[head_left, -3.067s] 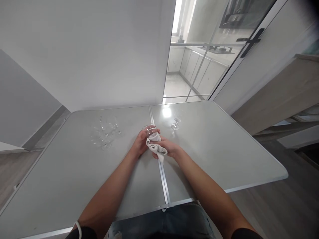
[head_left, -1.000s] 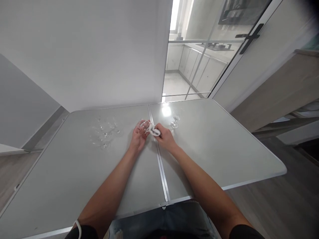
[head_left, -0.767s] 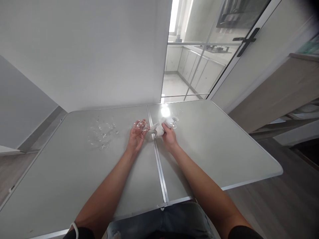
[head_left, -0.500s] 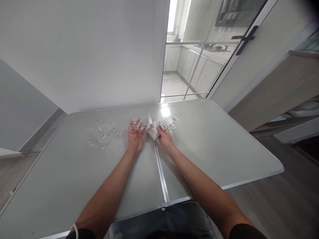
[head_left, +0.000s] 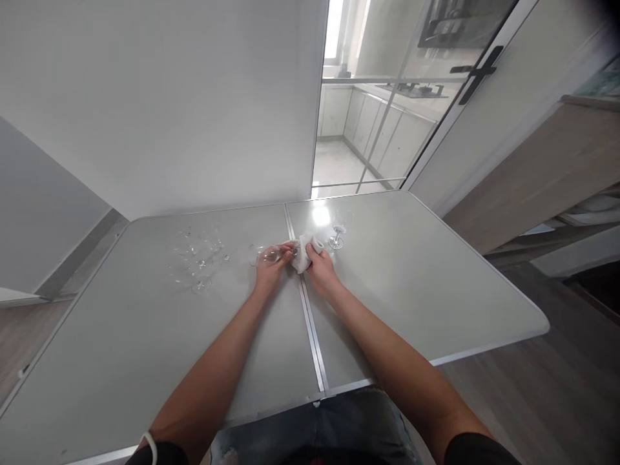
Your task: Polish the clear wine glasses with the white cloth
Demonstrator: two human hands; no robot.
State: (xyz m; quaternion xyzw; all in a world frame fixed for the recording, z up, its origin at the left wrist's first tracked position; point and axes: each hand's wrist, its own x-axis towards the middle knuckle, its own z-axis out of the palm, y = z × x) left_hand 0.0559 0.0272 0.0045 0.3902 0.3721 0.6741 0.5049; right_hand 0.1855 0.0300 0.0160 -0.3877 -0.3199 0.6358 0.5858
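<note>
Above the middle of the table, my left hand [head_left: 271,268] is closed round the stem side of a clear wine glass [head_left: 268,254], which lies sideways with its bowl pointing left. My right hand [head_left: 321,266] grips a white cloth [head_left: 302,254] wrapped about the foot end of that glass, so the foot is hidden. Just beyond the right hand, another clear stemmed glass [head_left: 337,237] stands on the table. Several more clear glasses [head_left: 198,261] are grouped to the left, their outlines faint against the pale surface.
The pale table [head_left: 411,290] has a metal seam [head_left: 312,336] down its middle and a metal rim. A white wall [head_left: 208,110] rises behind it. At the back right is a glazed door [head_left: 368,129] with a black handle [head_left: 479,74]; wooden shelving [head_left: 533,161] stands at the right.
My left hand has moved slightly right, from open fingers around the bowl to a closed grip nearer the stem. The right hand and cloth stay almost in place.
</note>
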